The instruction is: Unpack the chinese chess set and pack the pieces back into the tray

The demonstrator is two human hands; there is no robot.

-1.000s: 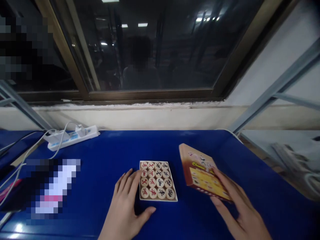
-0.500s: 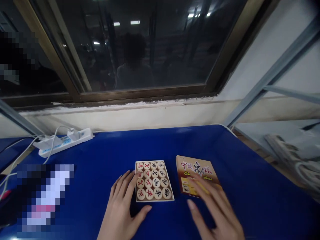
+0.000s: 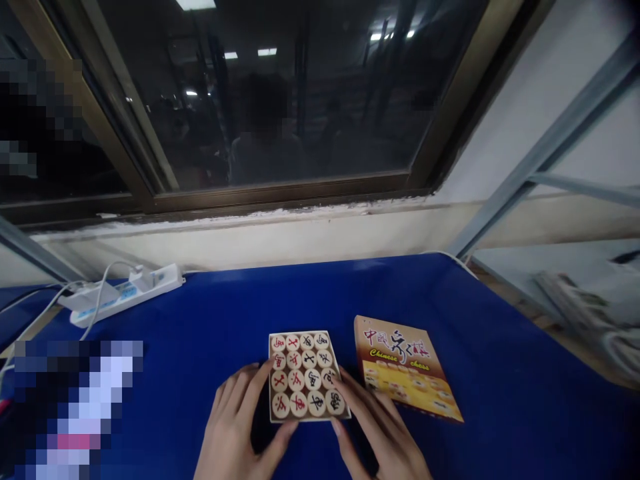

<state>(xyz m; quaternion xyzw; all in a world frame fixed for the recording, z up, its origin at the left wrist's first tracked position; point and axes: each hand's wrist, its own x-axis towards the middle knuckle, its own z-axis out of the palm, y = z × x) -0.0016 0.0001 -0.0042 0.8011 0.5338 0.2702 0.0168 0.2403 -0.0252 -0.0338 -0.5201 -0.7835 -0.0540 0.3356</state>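
Note:
A shallow white box (image 3: 310,421) sits on the blue table, filled with rows of round Chinese chess pieces (image 3: 297,380) marked in red on the left and black on the right. My left hand (image 3: 233,417) holds the box's left side, with its fingers along that edge and the thumb at the front rim. On the opposite side, my right hand (image 3: 383,430) grips the right edge, its index fingertip over a black-marked piece and its thumb at the front right corner. The printed Chinese chess lid (image 3: 400,363) lies just right of the box, beyond my right hand.
A white power strip (image 3: 127,293) with plugs and cables rests at the table's back left. A blurred-out item (image 3: 95,400) lies at the left. Behind the blue table (image 3: 310,293) are a wall and a dark window (image 3: 280,100). Metal posts (image 3: 525,180) stand at the sides.
My right hand has moved left from over the printed lid to the right side of the box. My left hand stays at the box's left side. The view has shifted slightly.

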